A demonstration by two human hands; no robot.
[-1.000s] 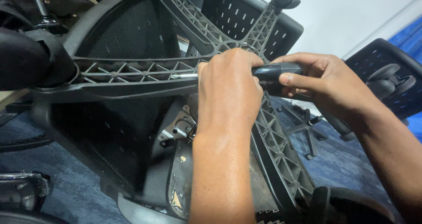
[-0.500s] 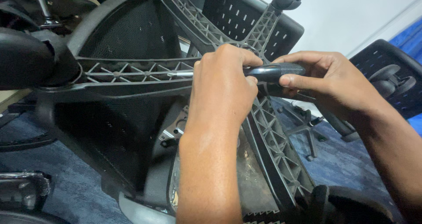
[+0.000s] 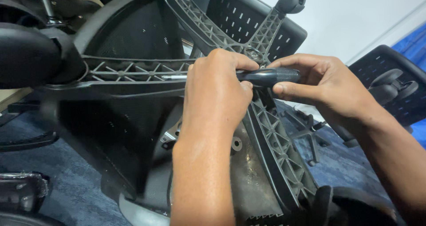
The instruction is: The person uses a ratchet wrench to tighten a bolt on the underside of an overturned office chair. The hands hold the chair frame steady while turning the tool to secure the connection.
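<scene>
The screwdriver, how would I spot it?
Find the big grey star-shaped chair base with ribbed arms. Two hands meet at its middle, the left hand and right hand. The screwdriver lies sideways between them: smooth dark handle, thin shiny metal shaft.

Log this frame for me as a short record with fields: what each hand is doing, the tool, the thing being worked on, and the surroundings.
left hand: left hand closed over the front of the tool's handle
right hand: right hand pinching the ridged rear of the handle
tool: dark-handled screwdriver with metal shaft, lying level, shaft pointing left
workpiece: overturned black office chair's ribbed plastic star base, one black caster at top
surroundings: blue carpet floor; another black chair at right
</scene>
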